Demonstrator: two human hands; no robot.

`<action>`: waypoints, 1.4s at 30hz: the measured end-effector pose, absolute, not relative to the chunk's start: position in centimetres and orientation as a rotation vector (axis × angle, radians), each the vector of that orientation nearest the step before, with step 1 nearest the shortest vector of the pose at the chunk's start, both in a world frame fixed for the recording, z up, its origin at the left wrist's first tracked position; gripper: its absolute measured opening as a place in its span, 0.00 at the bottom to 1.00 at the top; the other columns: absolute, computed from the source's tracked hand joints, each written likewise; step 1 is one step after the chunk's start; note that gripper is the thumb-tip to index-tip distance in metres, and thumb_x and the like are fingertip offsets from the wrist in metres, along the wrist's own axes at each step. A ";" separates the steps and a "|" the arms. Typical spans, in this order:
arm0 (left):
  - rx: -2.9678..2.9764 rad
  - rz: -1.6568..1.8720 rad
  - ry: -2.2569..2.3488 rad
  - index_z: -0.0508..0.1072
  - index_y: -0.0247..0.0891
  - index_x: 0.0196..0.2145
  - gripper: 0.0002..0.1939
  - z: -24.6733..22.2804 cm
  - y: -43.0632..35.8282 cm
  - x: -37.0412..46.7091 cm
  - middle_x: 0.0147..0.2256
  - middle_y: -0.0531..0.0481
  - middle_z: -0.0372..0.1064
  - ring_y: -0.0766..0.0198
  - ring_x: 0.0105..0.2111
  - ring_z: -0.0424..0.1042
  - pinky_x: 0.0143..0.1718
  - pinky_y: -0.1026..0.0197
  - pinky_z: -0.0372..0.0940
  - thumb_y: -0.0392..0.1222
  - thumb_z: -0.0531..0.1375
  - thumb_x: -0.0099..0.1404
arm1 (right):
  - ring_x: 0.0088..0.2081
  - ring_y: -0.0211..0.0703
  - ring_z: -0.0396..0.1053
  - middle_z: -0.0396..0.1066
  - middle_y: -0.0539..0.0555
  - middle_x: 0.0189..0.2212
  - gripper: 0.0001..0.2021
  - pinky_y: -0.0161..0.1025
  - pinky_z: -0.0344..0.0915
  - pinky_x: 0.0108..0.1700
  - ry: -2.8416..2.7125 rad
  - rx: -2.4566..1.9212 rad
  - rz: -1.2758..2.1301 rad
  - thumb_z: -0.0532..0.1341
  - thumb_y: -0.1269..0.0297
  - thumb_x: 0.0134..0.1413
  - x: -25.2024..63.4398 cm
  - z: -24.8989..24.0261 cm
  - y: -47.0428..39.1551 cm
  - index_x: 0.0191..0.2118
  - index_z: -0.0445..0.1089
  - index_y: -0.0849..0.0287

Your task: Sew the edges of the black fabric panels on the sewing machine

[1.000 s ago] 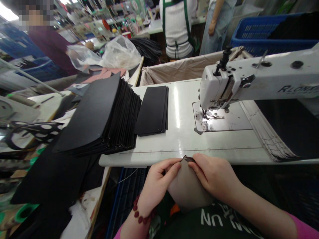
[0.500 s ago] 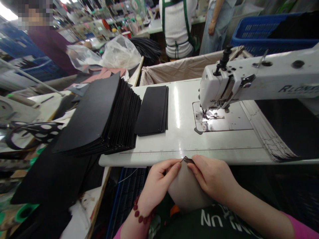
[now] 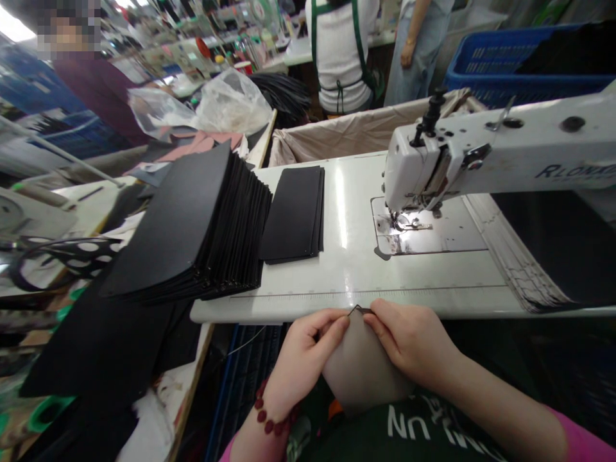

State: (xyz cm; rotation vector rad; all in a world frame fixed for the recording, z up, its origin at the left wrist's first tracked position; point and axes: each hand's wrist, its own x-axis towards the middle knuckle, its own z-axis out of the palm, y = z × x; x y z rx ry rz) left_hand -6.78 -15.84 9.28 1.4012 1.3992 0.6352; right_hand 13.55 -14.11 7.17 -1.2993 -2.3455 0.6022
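Observation:
A grey piece with a dark edge (image 3: pixel 363 366) hangs over my lap, its corner pointing up at the table's front edge. My left hand (image 3: pixel 312 346) pinches it just left of the corner, thumb against fingers. On the right side of the same corner, my right hand (image 3: pixel 409 337) grips the edge between thumb and fingers. Beyond my hands stands a white sewing machine (image 3: pixel 418 160), its needle area lit over a metal plate (image 3: pixel 447 234). What lies under my fingertips is hidden.
A tall stack of black panels (image 3: pixel 178 218) and a smaller stack (image 3: pixel 293 215) lie on the white table (image 3: pixel 356 282). More layered panels (image 3: pixel 543 250) sit under the machine arm. Scissors with a dotted wrap (image 3: pixel 81 253) are at left. Several people stand behind; a blue basket (image 3: pixel 481 80) is at back right.
The corner of the grey piece has tilted slightly between my fingers, and less of the dark strip shows by my right fingertips. Both hands stay almost where they were.

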 end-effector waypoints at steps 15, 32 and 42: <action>1.396 0.659 1.423 0.77 0.43 0.49 0.14 9.0 -16.0 -6.8 0.42 0.52 0.78 0.58 0.42 0.74 0.45 0.62 0.65 0.44 0.57 0.69 | 0.25 0.41 0.63 0.67 0.50 0.24 0.14 0.40 0.45 0.28 -2.396 -1.400 0.484 0.48 0.59 0.68 13.5 7.7 -14.7 0.32 0.63 0.56; 1.412 0.620 1.348 0.77 0.45 0.48 0.13 9.3 -16.0 -6.3 0.40 0.53 0.77 0.60 0.39 0.73 0.41 0.63 0.64 0.44 0.55 0.70 | 0.25 0.37 0.63 0.66 0.47 0.24 0.13 0.37 0.49 0.28 -2.342 -1.259 0.709 0.48 0.59 0.68 13.6 6.9 -14.2 0.32 0.61 0.56; 1.401 0.634 1.388 0.77 0.46 0.49 0.14 9.0 -16.2 -6.6 0.36 0.54 0.77 0.60 0.39 0.72 0.44 0.62 0.64 0.45 0.56 0.70 | 0.25 0.40 0.64 0.67 0.49 0.25 0.13 0.39 0.47 0.28 -2.390 -1.375 0.635 0.47 0.58 0.68 14.2 8.0 -14.5 0.34 0.61 0.56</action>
